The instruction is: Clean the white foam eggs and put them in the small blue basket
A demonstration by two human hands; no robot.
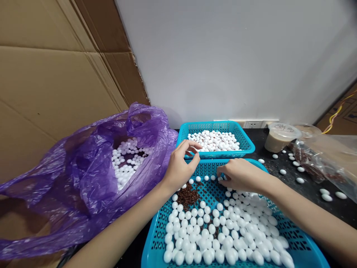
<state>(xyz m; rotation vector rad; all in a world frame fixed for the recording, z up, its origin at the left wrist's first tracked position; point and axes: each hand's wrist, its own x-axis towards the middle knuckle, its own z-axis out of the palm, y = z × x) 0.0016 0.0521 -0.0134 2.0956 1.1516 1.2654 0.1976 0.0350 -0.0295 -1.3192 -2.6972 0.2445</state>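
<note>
In front of me a large blue basket (150, 238) holds many small white balls (205, 233) and a clump of brown shreds (187, 197). My left hand (182, 160) is above its back left rim, thumb and fingers curved and apart, with nothing visible between them. Inside the back of the same basket, my right hand (237, 174) has its fingers bent down around a white ball (220, 179); its fingertips are partly hidden. Behind, a smaller blue basket (248, 146) contains white, egg-shaped pieces (213, 140).
A crumpled purple plastic bag (95, 178) with white balls inside lies open at the left, against cardboard (55, 74). On the black table (259, 139) at the right are a lidded cup (280, 138), loose white pieces (300, 180) and a clear bag of brown shreds (312, 160).
</note>
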